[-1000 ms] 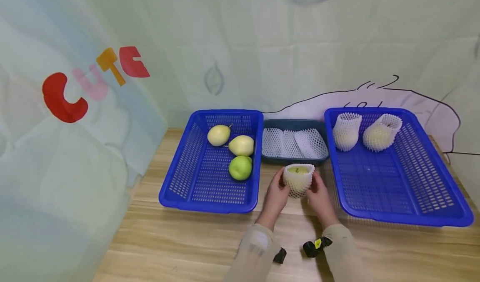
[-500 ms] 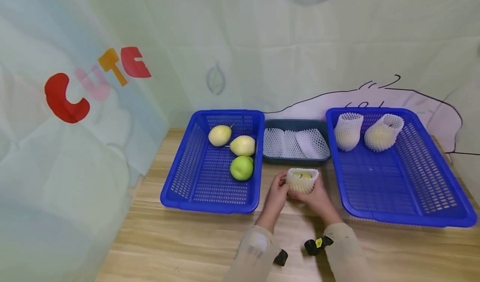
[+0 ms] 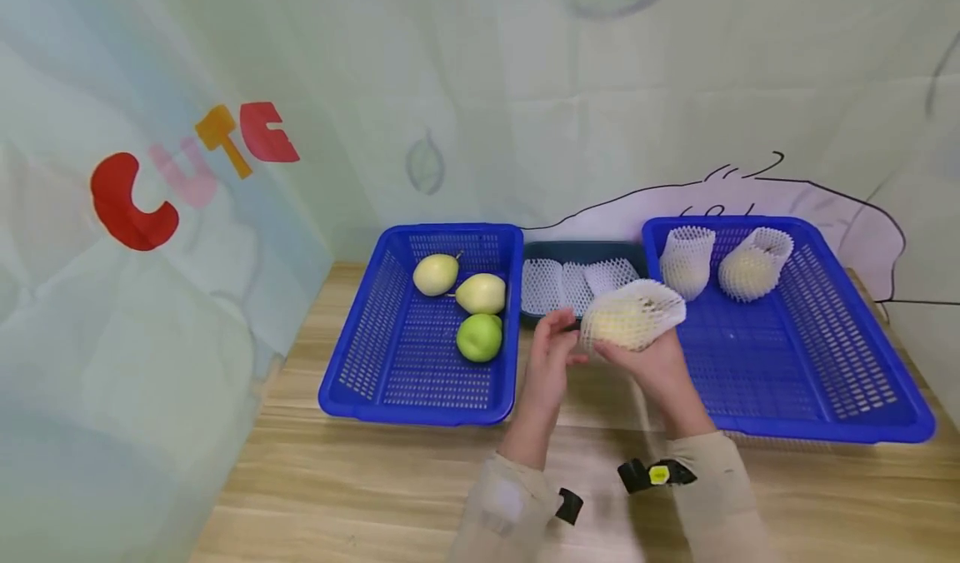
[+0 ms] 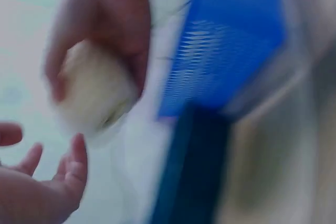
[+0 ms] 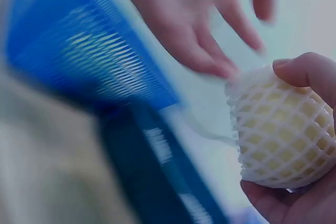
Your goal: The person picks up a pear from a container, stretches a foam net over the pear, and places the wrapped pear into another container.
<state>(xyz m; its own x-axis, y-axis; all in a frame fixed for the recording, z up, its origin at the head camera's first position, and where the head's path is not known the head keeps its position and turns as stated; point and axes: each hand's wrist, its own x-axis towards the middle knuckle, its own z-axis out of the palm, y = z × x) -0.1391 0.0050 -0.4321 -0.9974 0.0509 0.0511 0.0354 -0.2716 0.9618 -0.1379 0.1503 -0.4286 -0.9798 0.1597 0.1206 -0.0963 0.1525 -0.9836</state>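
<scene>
A pale yellow fruit in a white foam net sleeve (image 3: 626,317) is held up in front of the small dark tray. My right hand (image 3: 663,376) grips it, thumb on one side and fingers on the other in the right wrist view; the netting (image 5: 281,129) shows clearly there. Its colour resembles the bare pears, but the net hides its full shape. My left hand (image 3: 550,367) is just left of it, fingers spread and holding nothing. In the left wrist view, a gap shows between the left hand (image 4: 47,187) and the fruit (image 4: 97,87).
A blue basket (image 3: 420,413) on the left holds two pale pears (image 3: 481,294) and a green apple (image 3: 479,337). Flat foam nets (image 3: 542,286) lie in the dark tray (image 3: 585,251). Another blue basket (image 3: 787,371) on the right has two netted fruits (image 3: 752,267).
The netted fruit has risen off the table area, tilted over and moved slightly right in my right hand. My left hand has let go of it and its fingers have spread.
</scene>
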